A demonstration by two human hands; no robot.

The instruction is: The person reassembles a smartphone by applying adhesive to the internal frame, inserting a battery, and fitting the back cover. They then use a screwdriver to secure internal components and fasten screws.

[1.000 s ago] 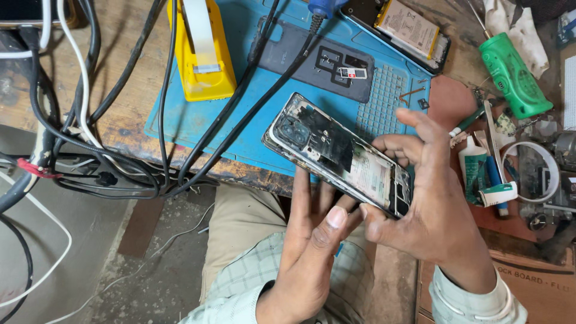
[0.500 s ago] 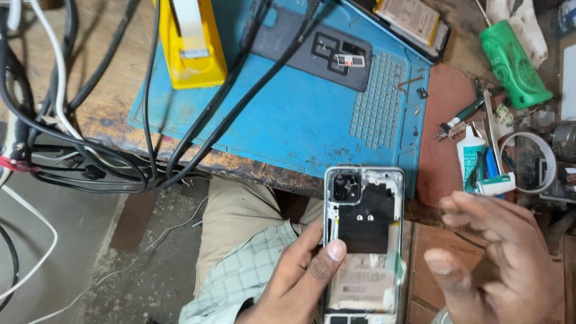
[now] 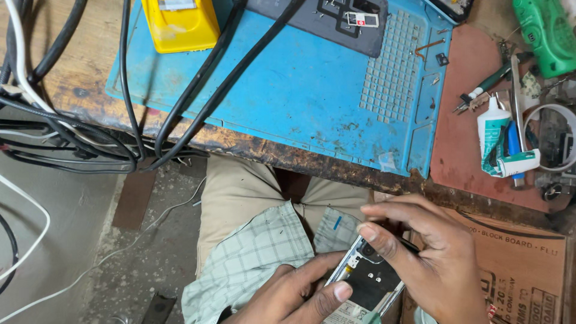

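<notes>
The phone (image 3: 367,281), back off and innards showing, has come down from over the blue mat (image 3: 312,90) into the lap, low by the cardboard box (image 3: 516,264). The left hand (image 3: 294,294) grasps its lower edge, thumb on the frame; the right hand (image 3: 432,258), which was spread open a moment ago, now pinches the top near the camera. Looks like closer work on it.

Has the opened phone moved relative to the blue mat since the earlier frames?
Yes. The opened phone, held in both the left hand and right hand, has come down off the blue mat toward the lap, well below the bench edge.
</notes>
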